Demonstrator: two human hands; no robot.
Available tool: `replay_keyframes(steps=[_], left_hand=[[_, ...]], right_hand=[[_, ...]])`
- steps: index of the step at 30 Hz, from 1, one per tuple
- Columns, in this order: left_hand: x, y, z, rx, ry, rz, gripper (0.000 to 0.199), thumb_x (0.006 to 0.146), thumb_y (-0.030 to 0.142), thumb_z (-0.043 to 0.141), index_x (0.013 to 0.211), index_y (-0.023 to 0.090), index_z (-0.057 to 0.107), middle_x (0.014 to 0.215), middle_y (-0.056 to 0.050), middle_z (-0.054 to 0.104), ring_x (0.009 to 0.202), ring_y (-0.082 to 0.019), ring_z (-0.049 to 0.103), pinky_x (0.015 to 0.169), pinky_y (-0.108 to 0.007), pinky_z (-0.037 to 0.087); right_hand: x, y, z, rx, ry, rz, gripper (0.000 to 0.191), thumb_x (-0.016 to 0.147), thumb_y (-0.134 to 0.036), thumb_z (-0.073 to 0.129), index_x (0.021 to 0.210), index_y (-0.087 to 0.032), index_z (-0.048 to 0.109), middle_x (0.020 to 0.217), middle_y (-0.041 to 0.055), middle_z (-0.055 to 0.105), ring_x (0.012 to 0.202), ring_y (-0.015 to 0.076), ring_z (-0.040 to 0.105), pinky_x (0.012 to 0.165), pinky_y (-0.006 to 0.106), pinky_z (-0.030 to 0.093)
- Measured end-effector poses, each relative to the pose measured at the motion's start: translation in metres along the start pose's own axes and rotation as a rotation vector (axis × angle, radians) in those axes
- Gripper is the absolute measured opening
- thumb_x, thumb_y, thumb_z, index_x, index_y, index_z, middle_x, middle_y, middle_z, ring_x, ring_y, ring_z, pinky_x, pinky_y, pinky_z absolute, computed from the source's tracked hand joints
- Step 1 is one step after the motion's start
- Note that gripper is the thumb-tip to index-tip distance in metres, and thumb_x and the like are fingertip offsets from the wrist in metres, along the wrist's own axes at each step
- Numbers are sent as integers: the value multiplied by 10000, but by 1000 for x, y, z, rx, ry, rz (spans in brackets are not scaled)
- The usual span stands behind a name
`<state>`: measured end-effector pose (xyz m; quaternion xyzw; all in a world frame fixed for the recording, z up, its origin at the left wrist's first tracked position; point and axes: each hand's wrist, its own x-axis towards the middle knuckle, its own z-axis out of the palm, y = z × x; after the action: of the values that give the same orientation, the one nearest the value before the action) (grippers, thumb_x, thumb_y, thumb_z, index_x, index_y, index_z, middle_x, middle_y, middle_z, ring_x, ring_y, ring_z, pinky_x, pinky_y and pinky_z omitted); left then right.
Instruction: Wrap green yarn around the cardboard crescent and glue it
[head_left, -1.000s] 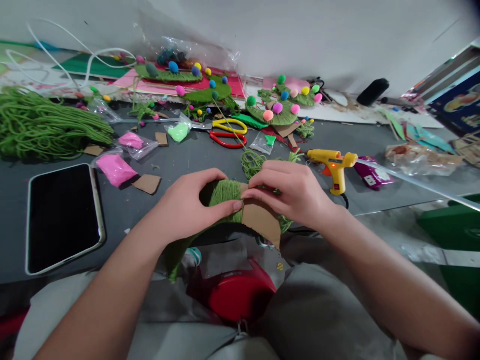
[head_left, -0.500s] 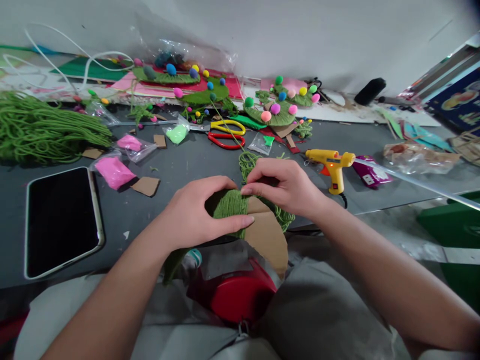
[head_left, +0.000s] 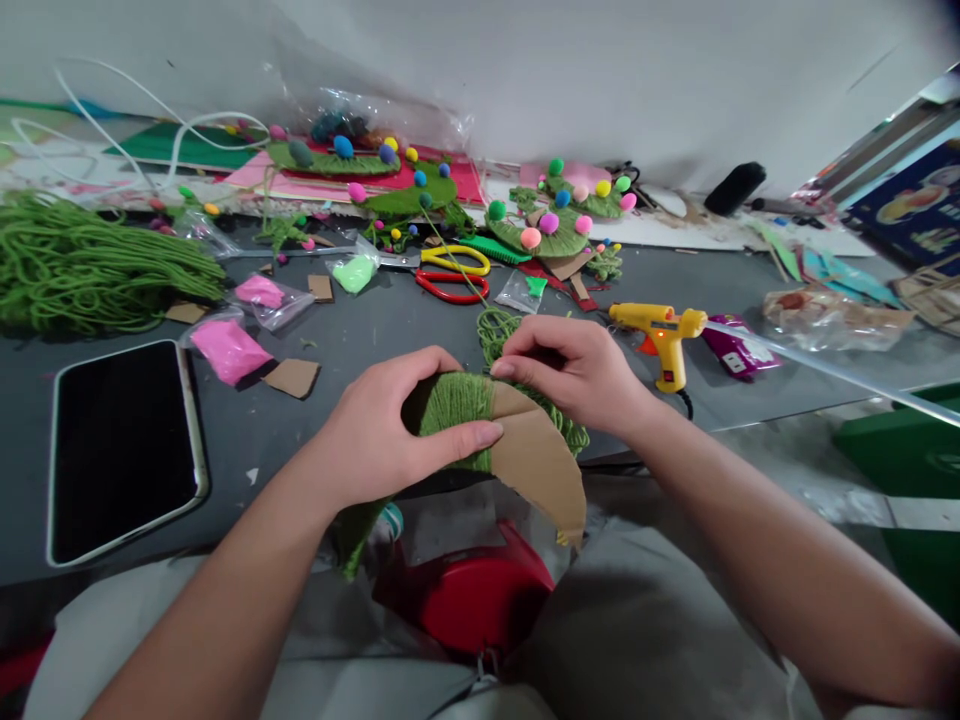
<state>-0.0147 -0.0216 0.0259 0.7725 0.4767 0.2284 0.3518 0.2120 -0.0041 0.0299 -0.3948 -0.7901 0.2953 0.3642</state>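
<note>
a curved brown cardboard piece (head_left: pixel 541 462) arches at the near edge of the table (head_left: pixel 386 318), its bare right end tapering downward; green yarn (head_left: pixel 459 405) wraps the left part in close, side-by-side turns, with more in loose loops just behind the arch.

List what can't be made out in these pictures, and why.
All in the head view:
- Most fingers of the left grip: hidden behind the cardboard and its wound yarn.
- Whatever the right grip pinches: covered by its own fingers.
- Yarn bundle: cut off by left edge.
- Glue gun label: too small.
- Printed panel: blurred, cut off by right edge.
</note>
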Motion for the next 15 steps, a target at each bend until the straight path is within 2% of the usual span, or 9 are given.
replay_keyframes(steps=[10, 13, 15], left_hand=[[-1, -1, -2, -122, -20, 8, 325, 802, 513, 696, 921, 224, 606, 806, 18, 624, 734, -168, 571, 648, -280, 448], [2, -4, -1, -273, 55, -18, 329, 785, 491, 729, 920, 213, 616, 834, 2, 635, 766, -178, 589, 654, -275, 472], [4, -6, 1, -397, 148, -59, 346, 765, 487, 758, 923, 211, 620, 825, 3, 625, 748, -167, 588, 636, -263, 478]], right_hand=[[2, 2, 8, 16, -13, 46, 235, 916, -354, 665, 814, -143, 677, 703, -16, 613, 630, 78, 502, 582, 192, 385], [1, 4, 10, 31, -21, 38, 201, 953, -306, 591, 858, -142, 657, 750, -1, 640, 676, 93, 539, 615, 197, 417], [-1, 8, 11, 53, -41, 20, 142, 937, -249, 581, 875, -140, 647, 772, 9, 651, 697, 105, 555, 621, 203, 433]])
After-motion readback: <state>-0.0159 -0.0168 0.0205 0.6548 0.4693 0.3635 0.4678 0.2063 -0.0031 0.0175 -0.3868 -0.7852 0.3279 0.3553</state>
